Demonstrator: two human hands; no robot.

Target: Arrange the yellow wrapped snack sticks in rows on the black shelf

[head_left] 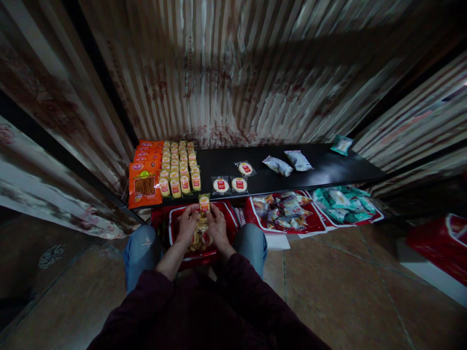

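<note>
Between my two hands, over a red basket (229, 214), a small yellow wrapped snack packet (204, 203) stands upright. My left hand (188, 222) has its fingers curled at the packet's left side. My right hand (216, 224) grips the packet from the right, thumb towards it. Below them, several more wrapped snacks (200, 239) lie in the basket, partly hidden by my hands. Ahead on a black shelf (233, 156), rows of similar yellow packets (180, 167) stand beside orange snack bags (145, 182). Three round white wrapped biscuits (221, 185) lie right of those rows.
Two silvery packets (288, 162) lie on the shelf's right half, and a teal packet (342, 145) at its far end. Under the front edge are a basket of brown and white packets (284, 211) and one of teal packets (345, 205). Another red basket (438, 243) stands far right.
</note>
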